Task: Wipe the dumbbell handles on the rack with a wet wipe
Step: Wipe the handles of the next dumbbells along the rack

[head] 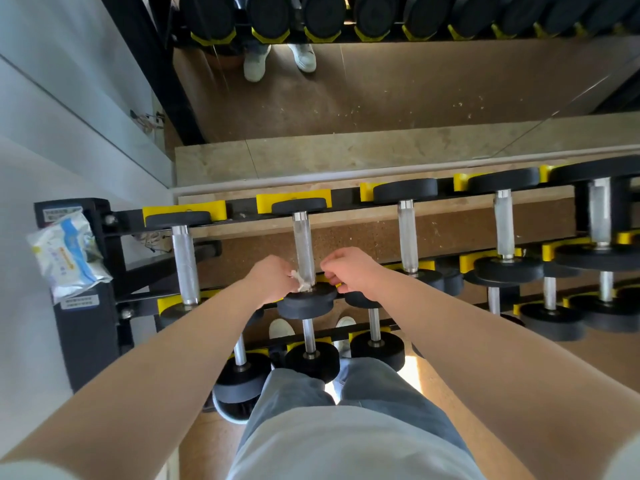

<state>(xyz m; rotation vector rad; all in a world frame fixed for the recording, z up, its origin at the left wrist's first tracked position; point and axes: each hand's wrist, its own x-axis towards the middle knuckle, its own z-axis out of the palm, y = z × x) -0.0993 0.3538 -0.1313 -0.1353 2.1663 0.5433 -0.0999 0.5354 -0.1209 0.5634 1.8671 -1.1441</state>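
The left grip (274,278) pinches the wet wipe (300,280) against the dumbbell handle (304,244).

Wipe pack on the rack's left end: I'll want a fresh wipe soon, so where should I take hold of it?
Probably pinch the wipe pack by its long right edge, coming from the right and above. It lies tilted on the rack's end post, with the wall close on its left. The left hand is nearer but holds the wet wipe.
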